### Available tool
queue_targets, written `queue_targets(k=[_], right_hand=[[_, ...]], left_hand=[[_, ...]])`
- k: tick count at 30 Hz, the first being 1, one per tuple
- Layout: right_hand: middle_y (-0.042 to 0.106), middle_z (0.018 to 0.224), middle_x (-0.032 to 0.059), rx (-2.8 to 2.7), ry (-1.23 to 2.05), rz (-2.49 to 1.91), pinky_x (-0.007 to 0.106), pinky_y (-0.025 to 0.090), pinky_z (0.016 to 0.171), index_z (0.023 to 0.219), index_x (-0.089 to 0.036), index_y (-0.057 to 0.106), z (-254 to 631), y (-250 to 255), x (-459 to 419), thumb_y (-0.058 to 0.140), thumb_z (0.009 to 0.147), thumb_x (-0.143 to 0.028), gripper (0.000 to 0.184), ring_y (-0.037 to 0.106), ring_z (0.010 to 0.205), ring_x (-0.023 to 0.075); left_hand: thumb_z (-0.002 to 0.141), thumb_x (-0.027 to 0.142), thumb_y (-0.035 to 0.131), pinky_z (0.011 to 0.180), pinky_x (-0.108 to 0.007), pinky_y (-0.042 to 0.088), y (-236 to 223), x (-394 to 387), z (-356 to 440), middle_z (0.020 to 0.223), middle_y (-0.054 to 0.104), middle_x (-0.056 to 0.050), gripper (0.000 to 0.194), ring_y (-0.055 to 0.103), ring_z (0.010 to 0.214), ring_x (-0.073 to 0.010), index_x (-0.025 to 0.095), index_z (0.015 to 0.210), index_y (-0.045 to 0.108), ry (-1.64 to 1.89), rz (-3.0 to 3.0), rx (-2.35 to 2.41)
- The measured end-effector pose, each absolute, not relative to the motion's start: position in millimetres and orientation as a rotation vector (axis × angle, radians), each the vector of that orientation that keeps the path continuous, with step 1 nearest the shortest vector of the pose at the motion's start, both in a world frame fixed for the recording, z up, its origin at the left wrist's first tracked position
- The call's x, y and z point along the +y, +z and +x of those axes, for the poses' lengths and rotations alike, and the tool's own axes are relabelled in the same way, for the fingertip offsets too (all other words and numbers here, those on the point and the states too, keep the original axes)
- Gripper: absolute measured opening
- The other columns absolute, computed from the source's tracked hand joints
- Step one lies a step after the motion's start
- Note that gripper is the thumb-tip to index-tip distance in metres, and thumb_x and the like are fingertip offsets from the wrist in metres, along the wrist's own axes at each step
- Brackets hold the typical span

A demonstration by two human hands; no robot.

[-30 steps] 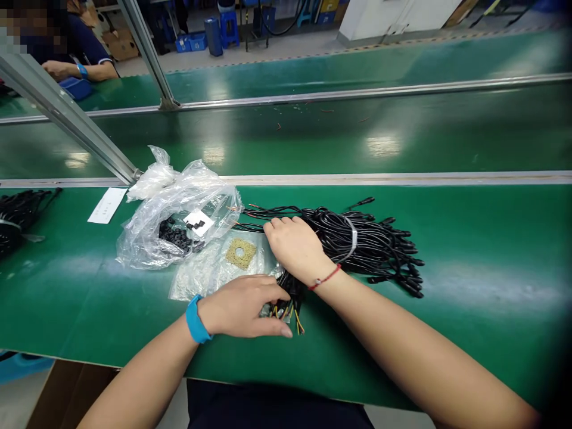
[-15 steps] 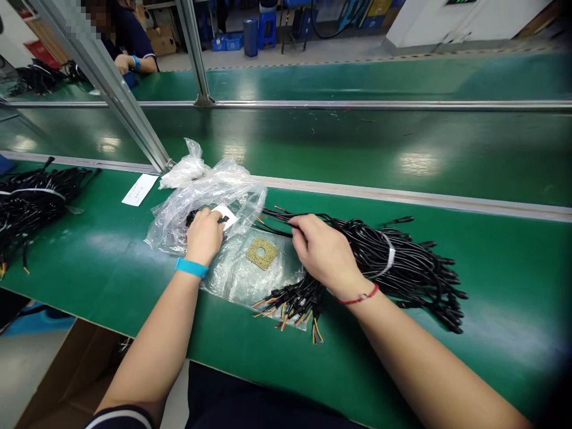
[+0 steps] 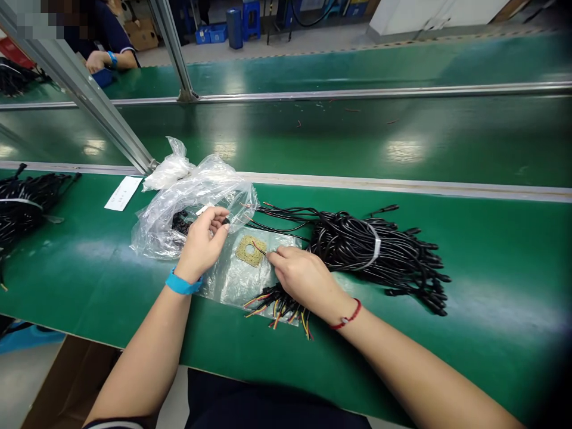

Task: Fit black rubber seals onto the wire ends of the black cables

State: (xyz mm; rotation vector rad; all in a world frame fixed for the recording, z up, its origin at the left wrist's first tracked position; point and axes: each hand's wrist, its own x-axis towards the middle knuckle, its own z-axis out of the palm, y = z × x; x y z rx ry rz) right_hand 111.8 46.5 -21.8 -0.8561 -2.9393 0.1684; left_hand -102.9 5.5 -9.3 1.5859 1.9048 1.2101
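Observation:
Between the thumb and fingers of my left hand is a small black part, mostly covered by the fingertips. My right hand pinches a black cable near its end, where thin coloured wires stick out over a yellowish sponge with a hole. Beyond my left hand, an open clear plastic bag holds many small black parts. A strapped bundle of black cables lies right of my right hand. Below that hand, cable ends with red and yellow wires rest on a flat plastic bag.
Another cable bundle lies at the left, near a white paper slip. A slanted metal post rises behind the bag. A metal rail borders the green table. Across it, a co-worker's hand is at a blue container.
My left hand went to the bag of black parts, then drew back slightly with one. My right hand took a cable from the bundle and brought its end toward the sponge.

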Motion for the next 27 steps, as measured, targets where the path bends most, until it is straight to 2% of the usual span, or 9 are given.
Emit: queue_targets(k=[2,7,13,16,20,25,27], right_hand=[[0.059,0.077,0.0041,-2.969,0.098,-0.881,0.025,0.042,0.059,0.084,-0.017,0.062,108.6,-18.5,46.6,0.05,0.083,-0.008,0.015,0.057,0.07,0.0164],[0.063,0.079,0.005,-2.994,0.164,-0.955,0.024,0.04,0.059,0.089,-0.015,0.06,105.1,-18.8,51.8,0.045,0.085,-0.005,0.018,0.06,0.071,0.0154],[0.064,0.07,0.0034,-3.037,0.127,-0.997,0.026,0.032,0.049,0.103,-0.015,0.057,104.1,-19.6,53.2,0.043,0.082,-0.003,0.027,0.06,0.056,0.015],[0.063,0.073,0.0033,-3.059,0.059,-0.949,0.025,0.029,0.048,0.096,-0.018,0.059,101.8,-16.9,51.6,0.044,0.081,-0.002,0.026,0.059,0.056,0.0136],[0.063,0.073,0.0041,-3.032,0.103,-0.916,0.024,0.036,0.052,0.088,-0.017,0.061,102.0,-16.6,52.1,0.046,0.084,-0.005,0.02,0.06,0.062,0.0135],[0.067,0.091,0.0062,-2.546,0.429,-0.895,0.027,0.048,0.072,0.104,-0.016,0.061,118.2,-14.3,48.6,0.044,0.092,-0.016,0.021,0.062,0.081,0.0159],[0.066,0.088,0.0052,-2.36,0.571,-0.887,0.026,0.048,0.071,0.101,-0.016,0.061,126.5,-9.7,46.0,0.044,0.092,-0.019,0.019,0.061,0.078,0.0148]], left_hand=[[0.081,0.015,0.051,0.073,-0.029,0.044,-8.3,5.2,-99.2,0.089,0.058,-0.004,0.025,0.054,0.079,-0.0148,0.018,0.106,0.058,1.215,1.61,1.865],[0.082,0.016,0.052,0.069,-0.028,0.043,-5.2,4.1,-93.8,0.084,0.057,-0.003,0.018,0.053,0.074,-0.0141,0.017,0.096,0.063,1.198,1.629,1.855],[0.082,0.027,0.058,0.062,-0.025,0.043,-2.7,2.4,-88.4,0.075,0.061,-0.002,0.014,0.054,0.067,-0.0131,0.018,0.09,0.064,1.258,1.381,1.742],[0.08,0.026,0.06,0.061,-0.024,0.042,-3.6,3.0,-87.4,0.073,0.059,0.0,0.013,0.052,0.066,-0.0118,0.018,0.088,0.064,1.329,1.29,1.68],[0.077,0.021,0.061,0.058,-0.022,0.043,-5.2,5.0,-85.4,0.075,0.06,0.0,0.012,0.054,0.064,-0.0101,0.017,0.089,0.061,1.416,1.078,1.561],[0.077,0.018,0.061,0.062,-0.022,0.047,-3.9,4.9,-79.2,0.084,0.065,-0.003,0.02,0.059,0.066,-0.0091,0.015,0.097,0.058,1.424,0.88,1.374],[0.078,0.018,0.062,0.065,-0.023,0.048,-3.3,3.7,-73.9,0.088,0.066,-0.004,0.022,0.06,0.069,-0.0096,0.015,0.1,0.06,1.378,0.829,1.281]])
